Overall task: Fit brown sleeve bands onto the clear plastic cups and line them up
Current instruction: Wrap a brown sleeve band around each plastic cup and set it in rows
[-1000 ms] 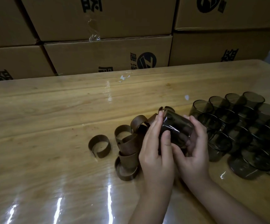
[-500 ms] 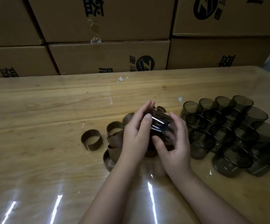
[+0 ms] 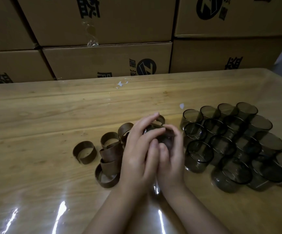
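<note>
Both my hands are wrapped around one cup.

My left hand [image 3: 136, 152] and my right hand [image 3: 172, 159] are side by side in the middle of the counter [image 3: 44, 115], with their fingers curled around a dark see-through cup [image 3: 168, 138]. My hands hide most of the cup, so I cannot tell if a band is on it. At 9 o'clock from my hands is a pile of brown bands [image 3: 110, 154], all touching each other. One more band [image 3: 84, 152] stands by itself just past the pile, still at 9 o'clock. At 3 o'clock is a big bunch of bare cups [image 3: 229, 141], standing up, packed close in rows. At 12 o'clock, past the far edge of the counter, cardboard boxes [image 3: 103, 59] are stacked up.
</note>
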### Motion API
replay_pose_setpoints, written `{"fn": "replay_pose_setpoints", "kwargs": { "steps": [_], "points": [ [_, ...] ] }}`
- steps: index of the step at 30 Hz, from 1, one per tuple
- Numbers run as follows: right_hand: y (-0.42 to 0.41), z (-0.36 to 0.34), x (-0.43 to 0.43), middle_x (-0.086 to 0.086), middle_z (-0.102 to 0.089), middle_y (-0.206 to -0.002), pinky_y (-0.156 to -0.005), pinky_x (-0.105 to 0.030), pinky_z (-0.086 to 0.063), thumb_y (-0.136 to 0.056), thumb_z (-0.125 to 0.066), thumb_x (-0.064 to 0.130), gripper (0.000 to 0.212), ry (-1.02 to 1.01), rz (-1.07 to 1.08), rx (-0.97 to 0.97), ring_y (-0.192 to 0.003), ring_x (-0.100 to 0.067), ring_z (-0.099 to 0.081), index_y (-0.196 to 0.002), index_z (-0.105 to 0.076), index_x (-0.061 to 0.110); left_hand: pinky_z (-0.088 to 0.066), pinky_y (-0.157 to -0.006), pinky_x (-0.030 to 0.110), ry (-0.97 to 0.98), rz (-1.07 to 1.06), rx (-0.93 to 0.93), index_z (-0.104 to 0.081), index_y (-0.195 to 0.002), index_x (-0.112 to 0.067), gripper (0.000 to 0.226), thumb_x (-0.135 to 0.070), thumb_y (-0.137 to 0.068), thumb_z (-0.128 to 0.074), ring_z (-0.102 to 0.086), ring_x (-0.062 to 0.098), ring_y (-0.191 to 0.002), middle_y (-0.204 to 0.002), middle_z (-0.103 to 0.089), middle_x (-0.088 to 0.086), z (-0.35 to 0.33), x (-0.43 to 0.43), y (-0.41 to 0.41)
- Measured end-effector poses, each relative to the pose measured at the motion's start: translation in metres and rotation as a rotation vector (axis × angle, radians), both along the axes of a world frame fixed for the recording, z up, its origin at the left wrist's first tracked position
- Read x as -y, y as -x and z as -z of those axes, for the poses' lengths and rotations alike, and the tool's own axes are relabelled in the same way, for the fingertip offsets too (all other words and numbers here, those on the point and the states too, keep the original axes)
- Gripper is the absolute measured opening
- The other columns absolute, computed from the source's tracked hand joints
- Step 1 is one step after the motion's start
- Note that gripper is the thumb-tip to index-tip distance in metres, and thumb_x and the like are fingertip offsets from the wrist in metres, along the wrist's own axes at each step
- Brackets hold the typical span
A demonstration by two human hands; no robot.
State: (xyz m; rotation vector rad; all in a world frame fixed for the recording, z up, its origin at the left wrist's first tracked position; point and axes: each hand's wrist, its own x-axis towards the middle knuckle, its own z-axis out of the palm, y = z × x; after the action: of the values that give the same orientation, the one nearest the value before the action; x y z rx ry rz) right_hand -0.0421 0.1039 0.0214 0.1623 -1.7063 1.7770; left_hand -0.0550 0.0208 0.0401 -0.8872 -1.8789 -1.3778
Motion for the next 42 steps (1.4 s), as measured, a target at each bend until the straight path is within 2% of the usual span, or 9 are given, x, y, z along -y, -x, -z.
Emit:
{"fn": "replay_pose_setpoints", "kwargs": {
  "steps": [5, 7, 11, 16, 20, 23, 27, 34, 42],
  "points": [
    [-0.003, -0.011, 0.006, 0.024, -0.062, -0.095, -0.073, -0.008, -0.042, -0.086, -0.037, 0.041, 0.034, -0.015, -0.076, 0.074, -0.085, 0.007, -0.058, -0.104, -0.051, 0.015, -0.048, -0.092, 0.038, -0.172, -0.041, 0.098, -0.06, -0.115, -0.028, 0.022, -0.027, -0.095, -0.05, -0.059, 0.02, -0.11, -0.115, -0.062, -0.003, -0.005, 0.001, -0.002],
    [-0.002, -0.018, 0.011, 0.016, -0.064, -0.097, -0.078, -0.015, -0.045, -0.086, -0.036, 0.045, 0.04, -0.048, -0.055, 0.108, -0.091, 0.002, -0.06, -0.105, -0.053, 0.014, -0.05, -0.087, 0.03, -0.437, -0.013, 0.37, -0.063, -0.107, -0.043, 0.028, -0.028, -0.084, -0.056, -0.063, 0.015, -0.103, -0.106, -0.067, -0.01, -0.013, -0.003, -0.008],
    [0.005, -0.038, 0.014, -0.004, -0.061, -0.104, -0.083, -0.038, -0.048, -0.088, -0.038, 0.034, 0.043, -0.293, 0.116, -0.038, -0.096, -0.022, -0.058, -0.109, -0.06, 0.003, -0.051, -0.079, 0.037, -0.661, 0.001, 0.639, -0.069, -0.087, -0.034, 0.017, -0.034, -0.073, -0.06, -0.064, 0.018, -0.091, -0.094, -0.069, -0.005, -0.029, -0.002, -0.009],
    [0.014, -0.046, 0.018, -0.01, -0.065, -0.099, -0.09, -0.031, -0.041, -0.086, -0.051, 0.014, 0.026, -0.587, 0.225, -0.411, -0.092, -0.026, -0.06, -0.096, -0.07, -0.001, -0.051, -0.076, 0.032, -0.865, 0.181, 0.945, -0.065, -0.099, -0.007, 0.018, -0.016, -0.09, -0.051, -0.064, 0.022, -0.087, -0.088, -0.064, 0.011, -0.043, 0.003, -0.006],
    [0.021, -0.046, 0.013, -0.017, -0.067, -0.099, -0.091, -0.031, -0.042, -0.085, -0.055, 0.012, 0.023, -0.684, 0.204, -0.502, -0.089, -0.033, -0.061, -0.09, -0.071, -0.004, -0.053, -0.073, 0.029, -0.952, 0.313, 1.099, -0.064, -0.093, -0.01, 0.02, -0.026, -0.092, -0.053, -0.066, 0.019, -0.083, -0.084, -0.064, 0.007, -0.046, 0.01, 0.0],
    [0.02, -0.048, 0.016, -0.013, -0.067, -0.093, -0.085, -0.033, -0.045, -0.083, -0.053, 0.011, 0.023, -0.552, 0.215, -0.462, -0.086, -0.028, -0.062, -0.082, -0.069, -0.004, -0.053, -0.082, 0.036, -0.86, 0.128, 0.972, -0.067, -0.096, -0.011, 0.021, -0.026, -0.094, -0.053, -0.067, 0.019, -0.09, -0.09, -0.069, 0.007, -0.045, 0.002, -0.006],
    [0.015, -0.064, 0.026, -0.003, -0.064, -0.09, -0.08, -0.047, -0.049, -0.085, -0.049, 0.009, 0.016, -0.281, 0.063, -0.365, -0.089, -0.022, -0.062, -0.082, -0.065, 0.006, -0.052, -0.071, 0.026, -0.745, 0.031, 0.748, -0.063, -0.097, -0.02, 0.022, -0.035, -0.089, -0.05, -0.066, 0.007, -0.079, -0.08, -0.068, -0.008, -0.053, -0.001, -0.014],
    [-0.005, -0.093, 0.027, 0.008, -0.068, -0.081, -0.074, -0.026, -0.054, -0.087, -0.051, 0.013, 0.017, 0.002, -0.137, -0.021, -0.084, -0.009, -0.065, -0.082, -0.067, 0.017, -0.053, -0.085, 0.031, -0.548, -0.089, 0.379, -0.052, -0.107, -0.029, 0.028, -0.047, -0.087, -0.044, -0.062, 0.015, -0.101, -0.111, -0.061, 0.005, -0.054, -0.004, -0.022],
    [-0.008, -0.092, 0.042, 0.01, -0.067, -0.065, -0.054, -0.014, -0.049, -0.092, -0.052, 0.015, 0.034, 0.334, -0.255, 0.223, -0.063, 0.0, -0.065, -0.065, -0.069, 0.028, -0.042, -0.071, 0.011, -0.18, -0.296, 0.038, -0.058, -0.102, -0.023, 0.02, -0.029, -0.091, -0.043, -0.054, 0.001, -0.087, -0.098, -0.057, 0.0, -0.042, 0.022, -0.001]
  ]
}}
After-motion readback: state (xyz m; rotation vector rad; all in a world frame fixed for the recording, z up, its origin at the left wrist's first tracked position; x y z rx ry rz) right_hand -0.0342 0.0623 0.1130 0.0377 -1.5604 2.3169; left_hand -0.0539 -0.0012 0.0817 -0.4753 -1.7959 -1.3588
